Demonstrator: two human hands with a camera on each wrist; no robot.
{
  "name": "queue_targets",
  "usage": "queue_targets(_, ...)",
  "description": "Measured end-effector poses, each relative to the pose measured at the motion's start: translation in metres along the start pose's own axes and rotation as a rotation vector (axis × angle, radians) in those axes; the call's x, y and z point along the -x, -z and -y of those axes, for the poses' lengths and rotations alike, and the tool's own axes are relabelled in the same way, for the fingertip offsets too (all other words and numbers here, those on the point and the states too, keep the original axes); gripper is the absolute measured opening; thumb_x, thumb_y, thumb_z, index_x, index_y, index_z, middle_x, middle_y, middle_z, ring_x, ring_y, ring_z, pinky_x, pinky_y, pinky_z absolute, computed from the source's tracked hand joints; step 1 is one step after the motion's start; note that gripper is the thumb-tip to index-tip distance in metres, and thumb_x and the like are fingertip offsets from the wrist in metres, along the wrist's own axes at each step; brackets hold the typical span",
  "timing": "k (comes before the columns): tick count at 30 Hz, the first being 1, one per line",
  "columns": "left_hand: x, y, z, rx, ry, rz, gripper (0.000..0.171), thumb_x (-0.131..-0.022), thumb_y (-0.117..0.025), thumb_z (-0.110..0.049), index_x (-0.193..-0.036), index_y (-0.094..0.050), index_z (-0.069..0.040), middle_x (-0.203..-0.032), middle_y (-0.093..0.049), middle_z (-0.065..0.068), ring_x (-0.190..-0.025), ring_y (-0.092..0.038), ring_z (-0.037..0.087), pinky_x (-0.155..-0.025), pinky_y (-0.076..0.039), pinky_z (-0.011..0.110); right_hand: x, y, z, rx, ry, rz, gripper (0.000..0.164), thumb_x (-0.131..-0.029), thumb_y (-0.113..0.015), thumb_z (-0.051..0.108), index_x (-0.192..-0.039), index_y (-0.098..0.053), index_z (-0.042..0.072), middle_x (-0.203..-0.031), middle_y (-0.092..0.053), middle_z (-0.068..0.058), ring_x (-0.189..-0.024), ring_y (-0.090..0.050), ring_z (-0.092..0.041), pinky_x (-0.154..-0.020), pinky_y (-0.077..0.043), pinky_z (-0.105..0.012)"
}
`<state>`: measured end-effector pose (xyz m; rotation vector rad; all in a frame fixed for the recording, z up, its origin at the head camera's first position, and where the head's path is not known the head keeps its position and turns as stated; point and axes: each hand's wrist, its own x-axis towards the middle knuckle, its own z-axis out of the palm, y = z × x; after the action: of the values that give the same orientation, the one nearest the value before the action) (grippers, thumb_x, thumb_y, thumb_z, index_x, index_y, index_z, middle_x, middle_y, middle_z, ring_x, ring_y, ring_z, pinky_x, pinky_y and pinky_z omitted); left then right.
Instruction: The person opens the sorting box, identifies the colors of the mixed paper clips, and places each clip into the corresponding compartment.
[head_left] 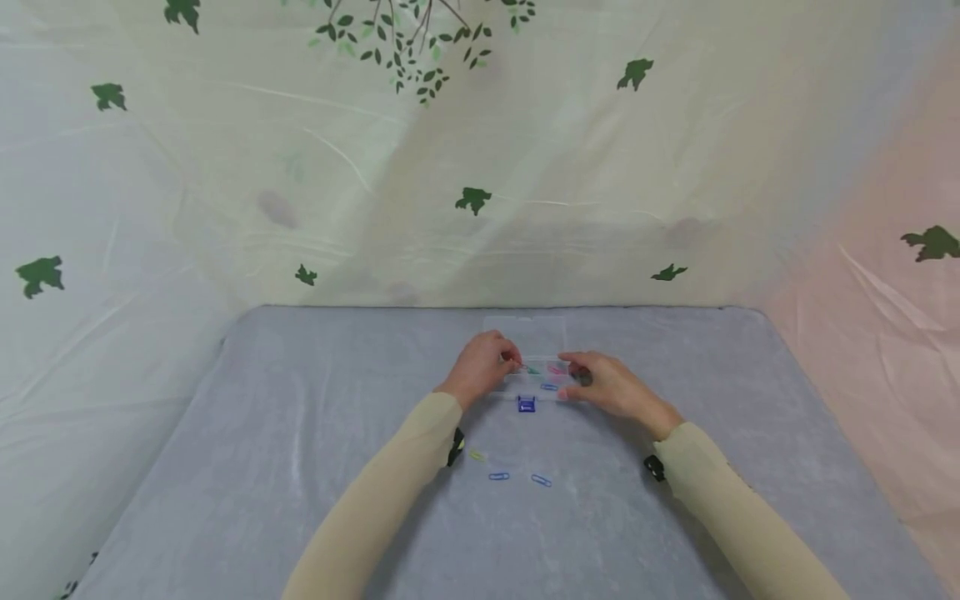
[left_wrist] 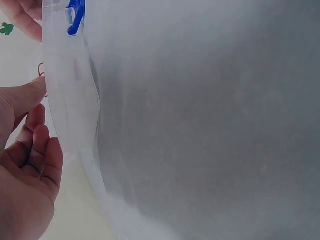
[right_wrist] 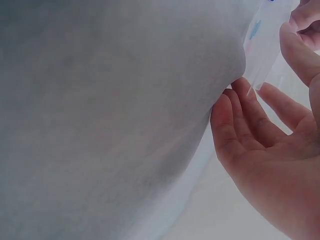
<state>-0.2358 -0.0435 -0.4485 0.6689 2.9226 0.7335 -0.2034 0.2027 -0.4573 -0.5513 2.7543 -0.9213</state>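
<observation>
A clear plastic box (head_left: 498, 395) sits on the table with its lid (head_left: 525, 333) folded back and a blue latch (head_left: 527, 404) at its front. Inside lie a green paper clip (head_left: 532, 371), a pink one and a blue paper clip (head_left: 549, 387). At the left side of the box, my left hand (head_left: 483, 367) pinches a red paper clip (left_wrist: 40, 70) between thumb and fingertip. My right hand (head_left: 611, 385) grips the right end of the box, thumb at the near corner and fingers at the far one.
On the grey-covered table (head_left: 375, 500), nearer than the box, lie a yellow paper clip (head_left: 477, 455), a blue clip (head_left: 498, 477) and another blue clip (head_left: 542, 480). A pale curtain (head_left: 337, 208) with leaf prints hangs behind the table and along both sides.
</observation>
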Motion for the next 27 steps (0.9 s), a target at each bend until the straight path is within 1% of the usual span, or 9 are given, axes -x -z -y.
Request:
queue_targets(6, 0.0, -0.001, 0.0, -0.043, 0.029, 0.011, 0.006, -0.097, -0.075, -0.018, -0.097, -0.08, -0.014, -0.101, -0.064, 0.002, -0.099, -0.06, 0.02, -0.093, -0.051, 0.037, 0.001, 0.0, 0.001, -0.009, -0.009, -0.005, 0.067, -0.092, -0.081, 0.028, -0.148, -0.055, 0.001, -0.13, -0.067, -0.017, -0.121, -0.061, -0.032, -0.106, -0.046, -0.056)
queue_targets(10, 0.002, -0.001, 0.001, -0.044, 0.025, 0.009, 0.008, -0.097, -0.076, -0.019, -0.101, -0.08, -0.014, -0.102, -0.065, 0.002, -0.1, -0.06, 0.02, -0.093, -0.051, 0.037, 0.0, -0.001, 0.002, -0.008, -0.009, -0.007, 0.067, -0.092, -0.081, 0.028, -0.147, -0.055, 0.001, -0.129, -0.067, -0.017, -0.12, -0.061, -0.032, -0.106, -0.046, -0.055)
queue_targets(14, 0.004, 0.0, 0.005, -0.031, -0.015, -0.014, 0.011, -0.097, -0.076, -0.019, -0.105, -0.08, -0.013, -0.103, -0.066, 0.003, -0.1, -0.062, 0.021, -0.093, -0.052, 0.038, 0.0, 0.0, 0.002, -0.007, -0.013, -0.001, 0.068, -0.093, -0.081, 0.029, -0.148, -0.054, 0.001, -0.13, -0.067, -0.018, -0.12, -0.061, -0.033, -0.106, -0.046, -0.056)
queue_targets(17, 0.008, 0.002, 0.009, -0.005, -0.056, -0.023, 0.016, -0.098, -0.074, -0.021, -0.111, -0.079, -0.012, -0.107, -0.068, 0.004, -0.103, -0.062, 0.022, -0.096, -0.051, 0.039, 0.001, 0.0, 0.002, -0.012, -0.018, 0.003, 0.068, -0.093, -0.08, 0.029, -0.148, -0.053, 0.0, -0.131, -0.066, -0.019, -0.121, -0.06, -0.034, -0.107, -0.045, -0.057)
queue_targets(22, 0.022, 0.01, 0.014, 0.077, -0.111, -0.017, 0.024, -0.101, -0.071, -0.023, -0.121, -0.075, -0.01, -0.116, -0.069, 0.005, -0.113, -0.062, 0.024, -0.103, -0.049, 0.042, 0.003, 0.0, 0.002, -0.019, -0.011, 0.004, 0.068, -0.094, -0.079, 0.029, -0.149, -0.053, 0.0, -0.132, -0.065, -0.02, -0.121, -0.06, -0.034, -0.107, -0.045, -0.058)
queue_targets(27, 0.037, 0.018, 0.018, 0.134, -0.156, -0.002, 0.033, -0.099, -0.073, -0.023, -0.128, -0.071, -0.008, -0.125, -0.069, 0.008, -0.123, -0.061, 0.026, -0.11, -0.045, 0.044, 0.003, -0.001, 0.002, -0.025, -0.015, 0.001, 0.068, -0.093, -0.08, 0.029, -0.149, -0.052, 0.0, -0.133, -0.064, -0.02, -0.121, -0.059, -0.034, -0.107, -0.045, -0.057)
